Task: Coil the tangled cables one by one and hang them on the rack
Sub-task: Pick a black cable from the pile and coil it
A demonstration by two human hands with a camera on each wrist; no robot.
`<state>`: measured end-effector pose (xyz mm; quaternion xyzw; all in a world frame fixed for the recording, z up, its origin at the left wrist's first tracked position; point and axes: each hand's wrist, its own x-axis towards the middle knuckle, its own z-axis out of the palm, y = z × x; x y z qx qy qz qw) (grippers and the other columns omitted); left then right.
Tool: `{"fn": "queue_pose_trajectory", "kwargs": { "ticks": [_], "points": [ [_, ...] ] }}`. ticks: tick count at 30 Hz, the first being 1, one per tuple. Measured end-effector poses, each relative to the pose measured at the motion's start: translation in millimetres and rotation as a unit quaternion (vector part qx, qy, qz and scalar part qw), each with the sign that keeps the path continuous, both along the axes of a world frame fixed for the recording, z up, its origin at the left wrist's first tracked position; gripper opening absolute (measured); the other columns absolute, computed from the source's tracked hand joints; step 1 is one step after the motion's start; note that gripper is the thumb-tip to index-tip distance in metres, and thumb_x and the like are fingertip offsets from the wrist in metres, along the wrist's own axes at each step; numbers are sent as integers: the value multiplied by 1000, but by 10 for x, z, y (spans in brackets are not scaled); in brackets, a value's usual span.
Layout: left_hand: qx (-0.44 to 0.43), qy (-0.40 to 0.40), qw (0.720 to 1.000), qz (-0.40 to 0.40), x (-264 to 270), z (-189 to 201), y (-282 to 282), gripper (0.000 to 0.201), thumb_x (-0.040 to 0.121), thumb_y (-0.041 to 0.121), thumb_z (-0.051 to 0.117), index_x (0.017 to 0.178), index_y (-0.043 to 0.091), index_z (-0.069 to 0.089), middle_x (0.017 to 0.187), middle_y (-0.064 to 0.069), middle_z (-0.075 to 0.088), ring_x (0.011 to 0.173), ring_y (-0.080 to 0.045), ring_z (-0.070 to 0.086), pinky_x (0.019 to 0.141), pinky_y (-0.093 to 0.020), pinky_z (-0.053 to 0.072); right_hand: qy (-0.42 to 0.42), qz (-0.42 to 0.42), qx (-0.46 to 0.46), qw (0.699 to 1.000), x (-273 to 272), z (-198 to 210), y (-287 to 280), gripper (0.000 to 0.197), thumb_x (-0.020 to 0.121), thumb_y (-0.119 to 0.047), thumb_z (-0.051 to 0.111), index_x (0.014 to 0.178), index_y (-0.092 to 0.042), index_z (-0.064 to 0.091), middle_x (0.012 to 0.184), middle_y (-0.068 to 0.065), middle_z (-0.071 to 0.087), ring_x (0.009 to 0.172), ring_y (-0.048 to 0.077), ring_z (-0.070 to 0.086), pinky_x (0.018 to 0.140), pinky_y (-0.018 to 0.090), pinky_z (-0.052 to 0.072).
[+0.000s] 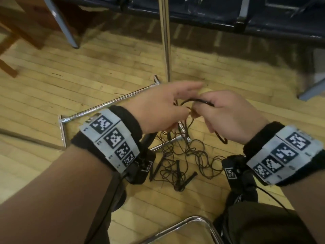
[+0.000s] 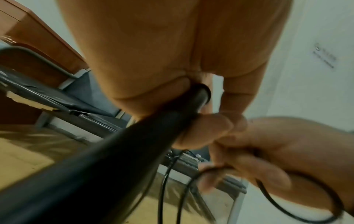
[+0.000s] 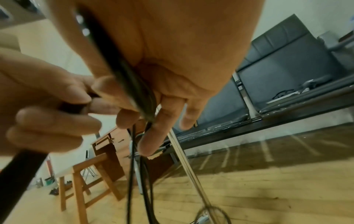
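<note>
Rack upright [image 1: 165,41] directly ahead of hands, chrome base bars [image 1: 109,104] left, tangled cables [image 1: 182,159] below, open floor [image 1: 246,81] right

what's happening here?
A person is coiling a black cable from the tangled pile on the wood floor. The right hand grips gathered loops; the left hand pinches the strand beside it. The chrome rack stands just behind. Nothing visibly hung yet.
</note>
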<state>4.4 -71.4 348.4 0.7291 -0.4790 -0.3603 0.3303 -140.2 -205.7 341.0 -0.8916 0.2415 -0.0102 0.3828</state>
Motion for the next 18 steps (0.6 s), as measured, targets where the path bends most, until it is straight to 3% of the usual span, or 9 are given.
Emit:
{"fn": "queue_pose_trajectory", "kwargs": {
  "ticks": [2,5,7,10,13,16,18],
  "points": [
    [16,-23,1000,-6,-63,-49,-51,43,98,20,66,134,41,63,122,18,71,54,-3,65,51,-21,54,-16,0,7,1000,-11,25,32,34,103,-36,50,74,-30,68,59,-9,66,51,5,57,53,26,44],
    [1,-37,997,75,-43,-71,-110,6,100,32,67,101,35,72,89,10,76,53,1,58,53,-20,50,-20,-9,14,1000,-65,-8,-11,33,101,-38,50,75,-30,69,63,-6,69,54,8,60,65,32,47],
    [-27,-56,988,139,29,-82,-125,10,100,38,66,92,35,70,76,9,70,53,1,55,50,-17,47,-5,-28,21,999,-99,-71,-95,33,101,-41,48,81,-27,70,63,-6,70,53,7,62,65,32,49],
    [-92,42,956,274,161,-32,-145,7,99,35,68,94,32,71,73,10,64,53,-3,53,49,-20,43,95,-39,0,995,-174,-213,-264,37,102,-46,45,82,-28,70,63,-9,71,66,7,66,64,30,47],
    [-169,126,898,385,317,60,-125,9,97,28,66,90,27,70,71,10,61,53,-5,49,50,-25,41,256,1,-29,966,-303,-408,-392,35,105,-45,43,90,-26,69,71,-5,73,74,13,66,65,31,46],
    [-223,122,863,436,420,86,-66,7,97,24,65,92,23,69,68,9,62,52,-6,50,46,-23,43,339,9,-12,941,-386,-520,-441,35,107,-37,41,100,-17,68,84,5,77,80,18,68,76,33,51],
    [-211,78,867,444,442,62,-32,5,98,25,66,100,26,70,77,9,70,55,-7,55,49,-23,46,333,-2,-15,943,-373,-480,-445,37,108,-36,38,100,-16,67,86,8,76,81,20,68,75,33,50]
  ]
}}
